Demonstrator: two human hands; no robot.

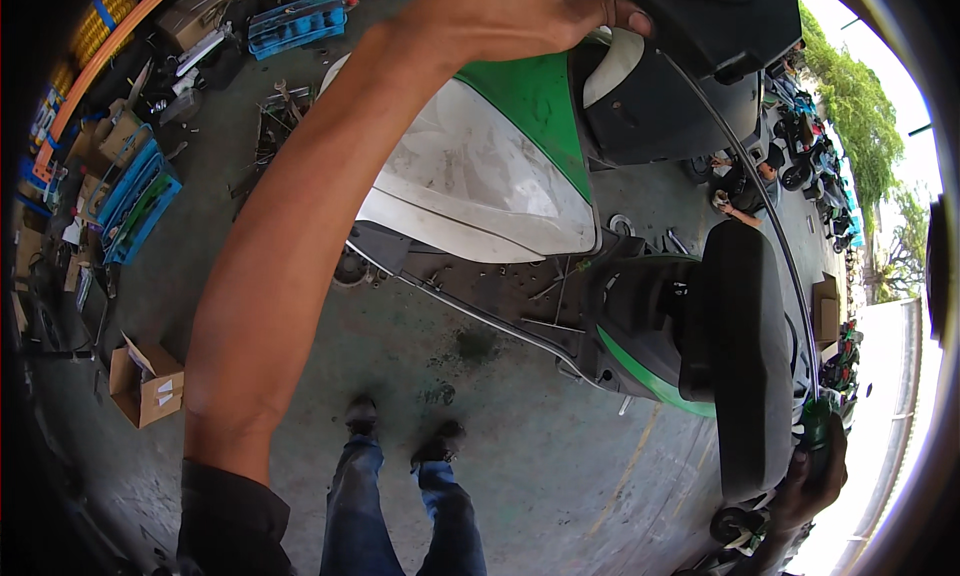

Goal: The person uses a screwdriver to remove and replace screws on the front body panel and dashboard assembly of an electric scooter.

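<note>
My left hand (540,16) reaches across a white and green scooter (470,176) to dark bodywork (715,21) at the top. Its thumb curls at the upper end of a long thin rod or cable (744,158); the fingers are partly hidden, so what they grip is unclear. At lower right, beside the black seat (740,356), my right hand (815,471) is closed round a green object (818,423) at that line's lower end. The line runs between my two hands, past the dark front of the scooter and the seat.
A person (745,191) crouches beyond the scooter near parked two-wheelers (830,196). Blue crates (140,206), an open cardboard box (150,381) and assorted parts lie at left. Loose tools (545,286) are on the floor under the scooter.
</note>
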